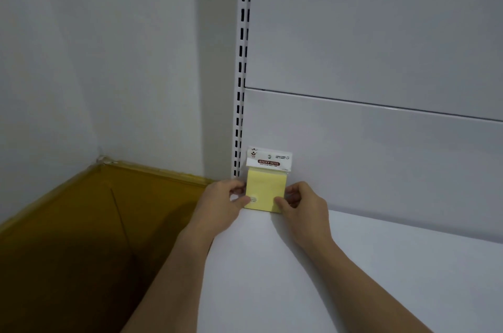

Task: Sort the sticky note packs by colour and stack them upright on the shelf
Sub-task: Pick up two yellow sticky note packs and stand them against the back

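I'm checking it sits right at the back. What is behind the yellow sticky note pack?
The shelf's white back panel rises right behind the yellow sticky note pack, the slotted upright beside its left edge. The pack itself hides whether they touch, or anything lies between.

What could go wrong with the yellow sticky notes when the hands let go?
Two things might happen. The yellow sticky note pack stands upright on its narrow bottom edge, pinched by the left hand and right hand. Once let go, it may tip forward, away from the back panel. It also sits near the left edge of the shelf, so a nudge could drop it to the floor.
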`<state>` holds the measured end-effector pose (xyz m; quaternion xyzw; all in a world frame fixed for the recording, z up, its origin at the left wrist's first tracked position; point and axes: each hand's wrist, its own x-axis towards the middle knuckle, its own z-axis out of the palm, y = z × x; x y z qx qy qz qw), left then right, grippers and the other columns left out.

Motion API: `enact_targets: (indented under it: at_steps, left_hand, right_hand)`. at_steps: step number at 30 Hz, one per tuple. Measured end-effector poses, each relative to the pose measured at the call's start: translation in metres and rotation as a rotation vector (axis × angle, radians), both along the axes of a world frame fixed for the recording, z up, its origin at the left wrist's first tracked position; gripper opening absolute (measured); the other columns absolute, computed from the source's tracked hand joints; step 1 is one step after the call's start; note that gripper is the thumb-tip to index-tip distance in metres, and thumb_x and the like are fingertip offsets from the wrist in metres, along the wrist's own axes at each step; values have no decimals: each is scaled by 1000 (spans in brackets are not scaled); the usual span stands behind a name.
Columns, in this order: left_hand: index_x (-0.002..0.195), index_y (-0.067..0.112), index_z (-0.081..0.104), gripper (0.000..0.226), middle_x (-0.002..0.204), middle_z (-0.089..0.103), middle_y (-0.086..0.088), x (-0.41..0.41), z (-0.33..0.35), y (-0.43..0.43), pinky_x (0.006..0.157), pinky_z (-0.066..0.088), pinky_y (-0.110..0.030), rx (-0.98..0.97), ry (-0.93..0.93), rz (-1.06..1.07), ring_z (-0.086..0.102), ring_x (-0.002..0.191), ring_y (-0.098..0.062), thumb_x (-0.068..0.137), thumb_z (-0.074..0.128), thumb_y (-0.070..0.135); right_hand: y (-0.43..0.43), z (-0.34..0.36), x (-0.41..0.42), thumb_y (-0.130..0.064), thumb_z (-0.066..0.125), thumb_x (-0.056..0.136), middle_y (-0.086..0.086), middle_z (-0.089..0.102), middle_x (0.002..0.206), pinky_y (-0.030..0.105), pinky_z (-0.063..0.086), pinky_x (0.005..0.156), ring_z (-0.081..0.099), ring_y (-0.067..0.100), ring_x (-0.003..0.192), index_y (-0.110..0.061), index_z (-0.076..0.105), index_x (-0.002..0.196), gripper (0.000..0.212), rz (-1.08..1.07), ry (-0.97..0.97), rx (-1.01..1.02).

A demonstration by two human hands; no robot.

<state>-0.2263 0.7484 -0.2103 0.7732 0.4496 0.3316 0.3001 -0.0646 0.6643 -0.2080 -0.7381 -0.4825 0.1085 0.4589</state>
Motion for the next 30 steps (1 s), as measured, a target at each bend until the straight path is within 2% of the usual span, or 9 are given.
enact_targets:
  at_steps: [5,13,16,19,22,25,30]
  left_hand:
    - [106,21,71,23,92,67,10,2,0,0,83,50,-27,24,22,30,60,90,-8,84,71,22]
    - [106,23,71,22,87,66,11,4,0,-4,80,52,-29,12,31,92,62,89,-9,84,69,25]
    - [116,23,67,33,95,69,10,2,2,-7,84,53,-31,-13,15,92,62,93,-7,83,70,29]
    - [129,22,56,51,116,65,7,3,7,-12,90,51,-34,-12,47,114,58,107,-11,82,70,37]
    - [135,22,45,60,132,52,2,6,17,-21,99,43,-36,103,87,170,46,121,-17,83,67,42]
    - [136,21,42,60,134,47,1,12,30,-30,104,36,-34,283,104,204,39,125,-19,85,63,45]
    - [129,23,49,51,131,50,3,35,41,-54,104,34,-34,469,136,43,39,123,-19,84,60,46]
  right_hand:
    - [1,1,0,-26,67,84,-9,62,78,30,46,67,57,11,73,-21,55,93,16,4,-108,-34]
    - [-1,1,-1,-31,64,86,-6,63,85,29,44,67,57,13,78,-20,56,96,17,6,-171,-71]
    - [-6,3,-2,-36,65,85,-6,61,90,29,44,69,57,14,82,-21,55,101,25,4,-189,-96]
    - [-13,6,-1,-43,66,82,-10,58,98,28,45,73,57,12,92,-23,54,108,35,-3,-223,-106]
    - [-21,16,6,-46,67,79,-5,58,112,30,46,85,55,15,105,-23,52,122,51,-20,-285,-110]
    - [-37,32,17,-50,66,79,-1,53,129,32,40,98,49,18,118,-22,44,136,68,-16,-407,-131]
    - [-82,52,49,-60,57,81,-4,38,147,33,27,108,34,16,134,-26,29,146,79,-66,-618,-216]
